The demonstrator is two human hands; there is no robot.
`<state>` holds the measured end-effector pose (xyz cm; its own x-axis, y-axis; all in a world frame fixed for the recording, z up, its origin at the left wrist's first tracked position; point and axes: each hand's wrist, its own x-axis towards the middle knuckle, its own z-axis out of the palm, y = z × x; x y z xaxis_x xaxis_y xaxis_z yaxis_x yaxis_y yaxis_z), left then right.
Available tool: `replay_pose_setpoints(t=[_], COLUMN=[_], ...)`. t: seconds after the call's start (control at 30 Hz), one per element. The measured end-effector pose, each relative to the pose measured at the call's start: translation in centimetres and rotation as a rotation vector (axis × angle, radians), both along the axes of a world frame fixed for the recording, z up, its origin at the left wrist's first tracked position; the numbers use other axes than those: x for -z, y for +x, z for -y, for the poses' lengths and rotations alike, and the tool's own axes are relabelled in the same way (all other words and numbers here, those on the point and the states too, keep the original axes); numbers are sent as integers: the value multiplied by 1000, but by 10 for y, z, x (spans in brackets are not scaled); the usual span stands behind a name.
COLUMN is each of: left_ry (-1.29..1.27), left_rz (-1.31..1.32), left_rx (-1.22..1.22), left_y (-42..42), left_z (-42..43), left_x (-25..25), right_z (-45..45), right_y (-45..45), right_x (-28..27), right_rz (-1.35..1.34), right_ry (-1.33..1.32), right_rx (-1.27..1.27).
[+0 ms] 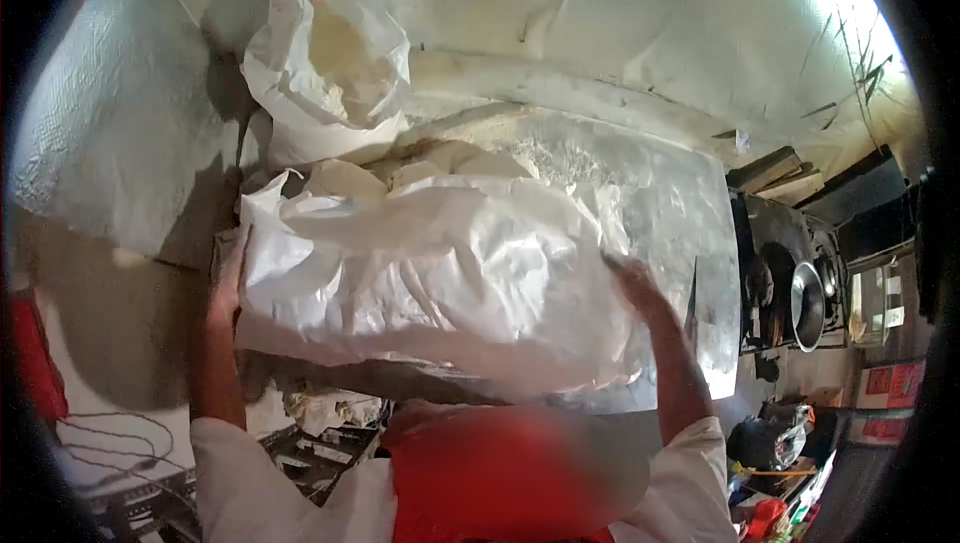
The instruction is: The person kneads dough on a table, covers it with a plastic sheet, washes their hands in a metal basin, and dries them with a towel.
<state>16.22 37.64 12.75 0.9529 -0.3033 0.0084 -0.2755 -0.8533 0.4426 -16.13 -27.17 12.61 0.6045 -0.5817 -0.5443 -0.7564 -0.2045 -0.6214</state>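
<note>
A wrinkled white plastic sheet (430, 283) spreads across the metal worktable (685, 213) in front of me. Pale cream lumps that look like dough (465, 160) show past its far edge; whatever lies beneath is hidden. My left hand (230, 278) grips the sheet at its left edge, its fingers partly covered by the plastic. At the right end, my right hand (632, 285) holds the sheet with its fingers bent in toward it. Loose flour (570, 158) dusts the tabletop behind the sheet.
An open white sack of flour (335, 128) stands at the back left, against the wall. To the right are a black stove (765, 273) and a round metal pan (806, 305). Bags and clutter (775, 438) lie at the lower right.
</note>
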Motion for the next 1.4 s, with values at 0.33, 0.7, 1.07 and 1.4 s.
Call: replay_pose_setpoints(t=[0.33,0.7,1.07,1.4], left_ry=[-12,-33,16,306], left_rz=[208,-197,-111,204], left_rx=[-201,-110,-269,-277], left_y=[75,29,-39,-75], left_z=[10,-47,-74,3], left_x=[18,17,44,33], right_z=[106,79,-13,-2], right_y=[15,32,-53,-86], right_x=[67,-6,2,137], right_rz=[312,197,378,66], right_ry=[-530,-183,-73,-601], right_rx=[82,141,525,88])
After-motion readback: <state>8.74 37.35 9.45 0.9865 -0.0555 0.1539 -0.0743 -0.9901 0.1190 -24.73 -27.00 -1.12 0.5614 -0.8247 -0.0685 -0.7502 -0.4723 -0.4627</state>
